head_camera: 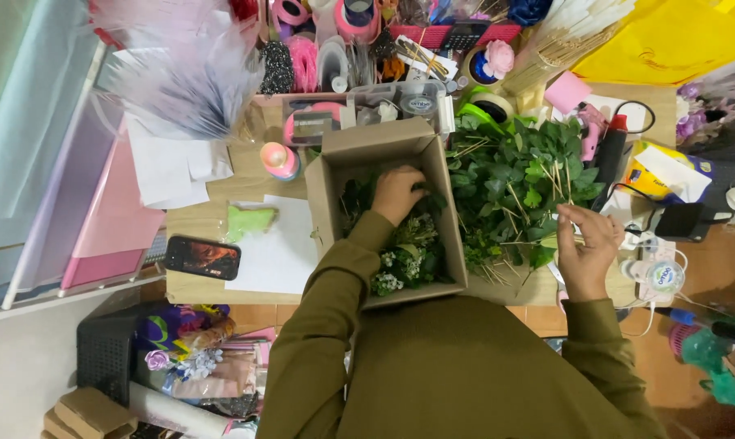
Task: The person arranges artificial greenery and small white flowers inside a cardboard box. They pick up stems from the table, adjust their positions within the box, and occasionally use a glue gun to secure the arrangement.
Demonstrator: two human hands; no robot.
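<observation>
From the head camera, looking straight down: your left hand reaches into the open brown cardboard box that sits at the middle of the wooden worktop, its long axis running from the near edge toward the far edge. The fingers curl down into the dark green foliage with small white blossoms packed inside, clenched on leaves at the box's far right corner; exactly which sprig they grip cannot be told.

Your right hand hovers near the worktop's near right edge, thumb and fingers pinched on a thin pale wooden stick that lies roughly crosswise, pointing left toward the heap of green leafy stems on skewers just beside the box's right wall.

A black smartphone with a lit screen lies at the near left edge, beside a white paper sheet and a green butterfly-shaped cutout. A pink and blue tape roll stands left of the box. A clear plastic organiser tray lines the far edge, and a black glue gun rests to the right of the stems.
</observation>
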